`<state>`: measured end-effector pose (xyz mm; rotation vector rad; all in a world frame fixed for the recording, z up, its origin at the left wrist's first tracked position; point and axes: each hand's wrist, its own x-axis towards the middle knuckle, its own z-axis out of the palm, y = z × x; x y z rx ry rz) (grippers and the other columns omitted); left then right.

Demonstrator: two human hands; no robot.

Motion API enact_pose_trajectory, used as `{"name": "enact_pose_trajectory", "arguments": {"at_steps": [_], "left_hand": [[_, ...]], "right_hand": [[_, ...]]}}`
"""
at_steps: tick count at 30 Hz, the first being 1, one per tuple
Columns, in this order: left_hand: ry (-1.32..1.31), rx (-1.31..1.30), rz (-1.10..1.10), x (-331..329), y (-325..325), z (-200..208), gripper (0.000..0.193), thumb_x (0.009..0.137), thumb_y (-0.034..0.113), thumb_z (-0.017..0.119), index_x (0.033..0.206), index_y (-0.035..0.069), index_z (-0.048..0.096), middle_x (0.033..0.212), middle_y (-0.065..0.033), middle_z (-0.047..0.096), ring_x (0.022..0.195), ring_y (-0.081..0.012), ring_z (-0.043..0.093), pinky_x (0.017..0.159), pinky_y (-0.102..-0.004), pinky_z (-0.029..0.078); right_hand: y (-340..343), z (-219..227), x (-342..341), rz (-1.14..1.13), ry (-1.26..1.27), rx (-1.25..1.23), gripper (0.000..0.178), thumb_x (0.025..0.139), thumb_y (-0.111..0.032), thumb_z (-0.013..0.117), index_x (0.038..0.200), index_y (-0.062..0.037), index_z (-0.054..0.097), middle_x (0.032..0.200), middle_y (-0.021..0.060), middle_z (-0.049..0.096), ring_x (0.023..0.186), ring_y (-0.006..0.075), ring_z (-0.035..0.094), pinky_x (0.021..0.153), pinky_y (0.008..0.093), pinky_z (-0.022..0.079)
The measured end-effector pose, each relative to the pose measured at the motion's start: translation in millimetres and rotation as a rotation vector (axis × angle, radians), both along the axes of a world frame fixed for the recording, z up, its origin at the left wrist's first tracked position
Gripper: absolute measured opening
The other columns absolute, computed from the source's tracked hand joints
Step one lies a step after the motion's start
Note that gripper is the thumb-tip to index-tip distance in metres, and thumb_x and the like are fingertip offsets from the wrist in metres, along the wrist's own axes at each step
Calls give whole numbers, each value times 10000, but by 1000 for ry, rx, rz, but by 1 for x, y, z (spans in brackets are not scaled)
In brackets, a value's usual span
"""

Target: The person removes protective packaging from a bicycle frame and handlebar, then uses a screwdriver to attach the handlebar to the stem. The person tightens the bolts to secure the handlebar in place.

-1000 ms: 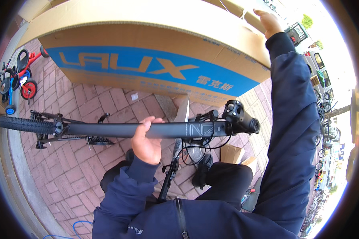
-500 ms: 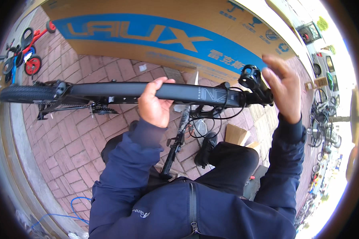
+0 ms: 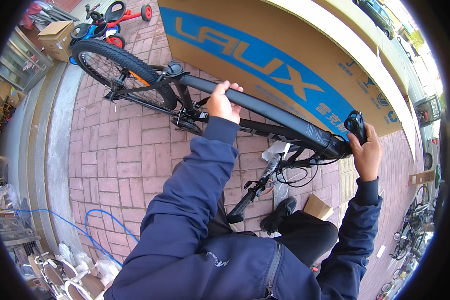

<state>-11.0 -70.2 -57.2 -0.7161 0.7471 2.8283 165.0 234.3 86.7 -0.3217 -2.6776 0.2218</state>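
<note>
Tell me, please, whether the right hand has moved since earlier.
Yes: the right hand drew back from the top of the big box to the bicycle stem.

A matte black, partly assembled bicycle [image 3: 272, 112] runs diagonally over reddish brick pavement [image 3: 110, 170], its rear wheel [image 3: 119, 54], with a knobbly black tyre, toward the upper left and its front end at centre right. The thick, smooth top tube [image 3: 297, 123] has pale line graphics near the front, and the down tube [image 3: 261, 131] shows beneath it. A black stem [image 3: 354, 125] stands at the front end, while the handlebar [image 3: 255, 190] sits apart from it, low beside the frame among looping black cables, its grip pointing toward the bottom of the view.
</note>
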Motion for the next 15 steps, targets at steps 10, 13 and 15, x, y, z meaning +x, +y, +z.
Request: {"name": "enact_pose_trajectory", "arguments": {"at_steps": [10, 13, 15], "left_hand": [[90, -90, -22, -10, -24, -15, 248, 978, 352, 608, 1069, 121, 600, 903, -34, 684, 741, -154, 660, 617, -314, 528], [67, -96, -92, -6, -25, -12, 330, 981, 425, 602, 1099, 117, 615, 945, -41, 668, 849, -186, 641, 790, -362, 511], [38, -114, -124, -4, -28, -8, 335, 986, 428, 587, 1092, 112, 620, 987, -71, 654, 880, -208, 628, 816, -390, 499]], "right_hand": [[12, -9, -5, -2, 38, 11, 396, 855, -293, 770, 1133, -37, 652, 956, 179, 712, 858, 344, 693, 794, 390, 534], [16, -10, -8, 8, 36, 13, 402, 856, -299, 771, 1134, -35, 649, 952, 181, 711, 865, 347, 692, 789, 399, 530], [17, -10, -8, -12, 17, 22, 403, 862, -309, 765, 1135, -36, 649, 968, 175, 711, 880, 347, 691, 796, 401, 525]]}}
